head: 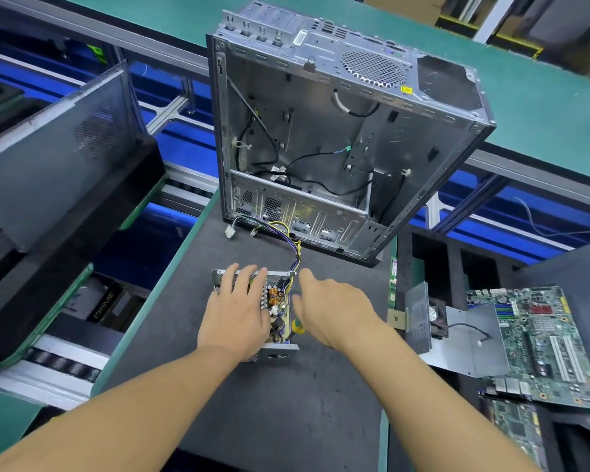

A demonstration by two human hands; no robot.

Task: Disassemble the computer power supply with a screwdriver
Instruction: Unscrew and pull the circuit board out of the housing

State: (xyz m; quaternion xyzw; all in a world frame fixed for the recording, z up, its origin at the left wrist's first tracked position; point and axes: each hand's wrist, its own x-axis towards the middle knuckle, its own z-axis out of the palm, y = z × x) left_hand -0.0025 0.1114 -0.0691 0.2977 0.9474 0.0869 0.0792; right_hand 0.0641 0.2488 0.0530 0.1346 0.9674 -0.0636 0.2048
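Observation:
The power supply (277, 303) lies on the black mat (286, 403) with its cover off, so the circuit board and a copper coil show. My left hand (239, 308) rests flat on its left part, fingers spread over the perforated metal wall. To the right of the unit my right hand (334, 308) hovers with its fingers relaxed. A green and yellow screwdriver handle (297, 324) peeks out below that hand, against the unit's right side; no finger visibly curls round it. A bundle of coloured wires (295, 253) runs from the unit up toward the case.
An emptied grey computer case (321, 131) stands open just behind the power supply. At the right lie a metal cover with a small fan (419, 318) and two motherboards (542, 338). A dark side panel (65, 148) leans at the left over a roller conveyor.

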